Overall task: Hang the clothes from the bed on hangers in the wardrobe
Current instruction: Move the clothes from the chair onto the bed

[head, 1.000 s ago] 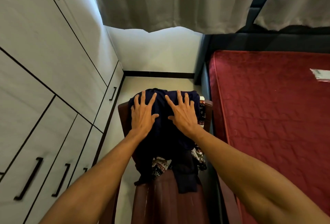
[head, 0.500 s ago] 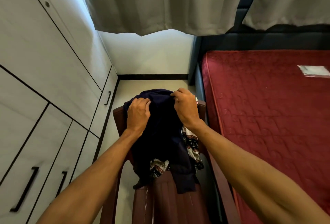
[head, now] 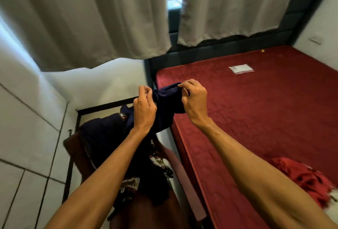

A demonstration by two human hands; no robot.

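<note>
A dark navy garment [head: 165, 103] is raised between my two hands above a brown chair [head: 76, 153]. My left hand [head: 144, 108] grips its left end with curled fingers. My right hand [head: 193, 99] pinches its upper right edge. The garment's lower part hangs down over more clothes on the chair, among them a patterned piece [head: 161, 163]. The red bed [head: 256, 111] lies to the right, with a red garment [head: 307, 179] bunched at its near right. The white wardrobe [head: 23, 137] stands on the left with its doors closed.
Grey curtains [head: 95, 16] hang over the window behind the chair and bed. A small clear packet [head: 241, 68] lies on the mattress. The dark headboard [head: 292, 18] runs along the far side of the bed. A narrow strip of floor separates wardrobe and bed.
My hands went from lying flat on the navy garment to gripping it, then lifted it up and to the right off the chair. The view has swung right, toward the bed.
</note>
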